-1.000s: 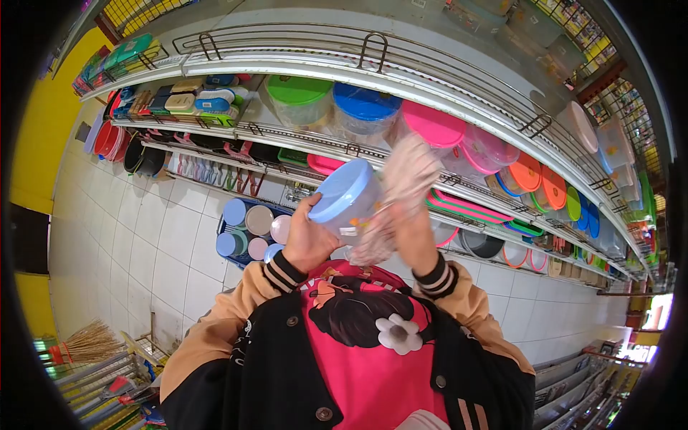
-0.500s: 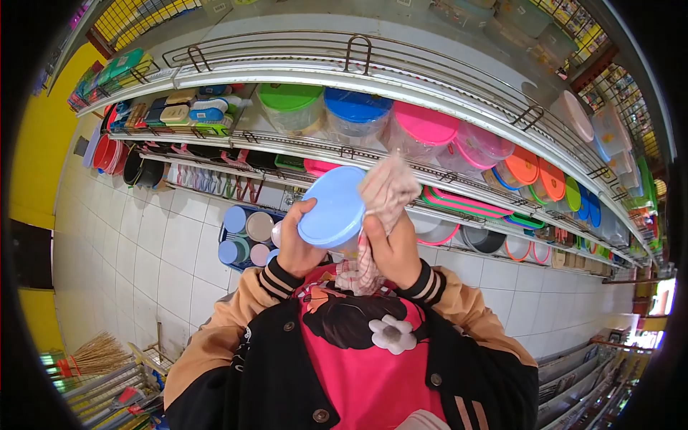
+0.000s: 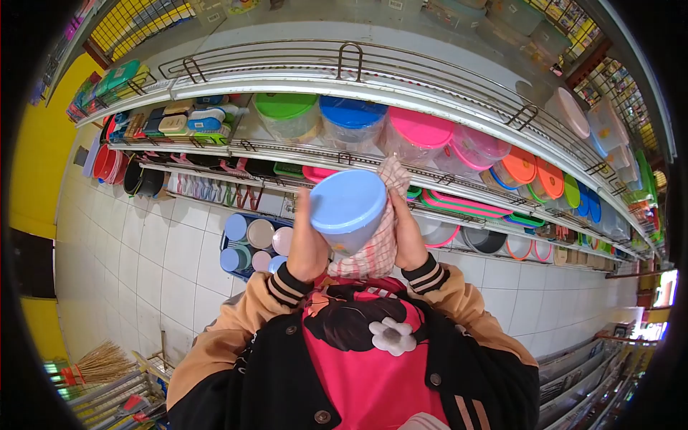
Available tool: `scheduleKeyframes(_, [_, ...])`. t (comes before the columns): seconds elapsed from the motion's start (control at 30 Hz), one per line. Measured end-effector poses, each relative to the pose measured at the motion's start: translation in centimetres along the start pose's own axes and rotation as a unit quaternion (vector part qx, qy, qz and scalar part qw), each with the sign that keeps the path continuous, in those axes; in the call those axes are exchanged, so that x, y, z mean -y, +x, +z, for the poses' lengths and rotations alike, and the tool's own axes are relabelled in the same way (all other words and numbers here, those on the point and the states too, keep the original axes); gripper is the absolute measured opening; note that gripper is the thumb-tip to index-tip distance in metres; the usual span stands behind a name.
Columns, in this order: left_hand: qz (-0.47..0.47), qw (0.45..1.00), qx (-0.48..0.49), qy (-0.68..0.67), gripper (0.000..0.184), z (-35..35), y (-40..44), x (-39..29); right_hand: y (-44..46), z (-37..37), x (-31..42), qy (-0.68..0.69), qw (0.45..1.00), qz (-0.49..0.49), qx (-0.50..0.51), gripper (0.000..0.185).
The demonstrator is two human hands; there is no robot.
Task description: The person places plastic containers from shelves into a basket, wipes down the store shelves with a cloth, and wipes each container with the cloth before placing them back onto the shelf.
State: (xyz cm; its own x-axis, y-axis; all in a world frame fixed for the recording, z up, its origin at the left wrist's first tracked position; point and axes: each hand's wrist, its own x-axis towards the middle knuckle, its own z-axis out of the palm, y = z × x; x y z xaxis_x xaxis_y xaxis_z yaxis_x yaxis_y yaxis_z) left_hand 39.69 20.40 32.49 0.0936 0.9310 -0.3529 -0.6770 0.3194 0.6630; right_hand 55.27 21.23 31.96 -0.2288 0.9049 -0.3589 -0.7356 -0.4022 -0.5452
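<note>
Between my two hands is a round plastic container (image 3: 342,242) with a light blue lid (image 3: 349,200), tilted so the lid faces me. My left hand (image 3: 308,247) presses against its left side, fingers mostly behind it. A white cloth with red checks (image 3: 373,251) lies against the container's right side and underside. My right hand (image 3: 410,240) grips this cloth and pushes it to the container's wall; its fingertips are hidden.
Ahead run shelves (image 3: 430,100) with clear tubs under green, blue, pink and orange lids. On the tiled floor stands a blue crate (image 3: 228,259) of lidded containers. A straw broom (image 3: 97,364) is at lower left, beside metal racks.
The container has turned more upright, showing its side below the lid. My right hand has brought the cloth down from beside the lid to the container's side.
</note>
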Motion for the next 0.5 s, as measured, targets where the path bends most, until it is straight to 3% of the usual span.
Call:
scheduleKeyframes(0.03, [0.008,0.998,-0.010,0.058,0.062,0.5,-0.4,-0.1,-0.2,-0.1,-0.2,0.002,1.000,-0.002,0.001,0.043])
scheduleKeyframes(0.07, [-0.058,0.997,0.026,0.031,0.060,0.7,-1.1,-1.0,-0.5,-0.4,-0.3,-0.218,0.965,-0.143,-0.009,0.044])
scheduleKeyframes(0.1, [-0.057,0.997,0.029,0.034,0.060,0.4,-1.1,-1.6,-0.8,-0.5,-0.4,-0.422,0.864,-0.274,-0.021,0.045])
scheduleKeyframes(0.17, [-0.140,0.985,0.098,0.033,0.056,0.0,-1.1,-2.4,-1.5,-0.4,0.1,-0.475,0.831,-0.289,0.011,0.046])
scheduleKeyframes(0.23, [-0.155,0.982,0.110,0.017,0.054,0.0,-1.1,-3.0,-1.1,-0.2,0.8,-0.485,0.804,-0.342,0.036,0.044])
scheduleKeyframes(0.27, [-0.147,0.978,0.140,0.044,0.054,-0.1,-1.0,-3.2,-0.8,-0.4,1.3,-0.434,0.850,-0.294,0.048,0.045])
scheduleKeyframes(0.3, [-0.139,0.973,0.169,0.070,0.054,0.0,-0.9,-3.3,-0.3,-1.0,1.8,-0.434,0.849,-0.297,0.048,0.045])
scheduleKeyframes(0.33, [-0.111,0.974,0.159,0.121,0.053,0.3,-1.1,-3.1,0.4,-2.0,2.0,-0.308,0.938,-0.139,0.082,0.045])
scheduleKeyframes(0.37, [-0.111,0.973,0.161,0.122,0.053,0.5,-0.9,-3.0,0.9,-2.8,1.8,-0.167,0.979,0.027,0.113,0.045])
scheduleKeyframes(0.4, [-0.104,0.982,0.134,0.088,0.052,0.5,-0.7,-2.8,1.0,-2.5,1.5,-0.121,0.987,0.064,0.081,0.044])
scheduleKeyframes(0.43, [-0.095,0.988,0.108,0.053,0.052,0.5,-0.4,-2.6,0.8,-2.1,1.2,-0.121,0.987,0.061,0.081,0.044])
scheduleKeyframes(0.5, [-0.063,0.994,0.089,0.027,0.052,-0.7,0.7,-1.8,0.0,-0.9,0.6,0.007,0.995,0.056,0.085,0.044])
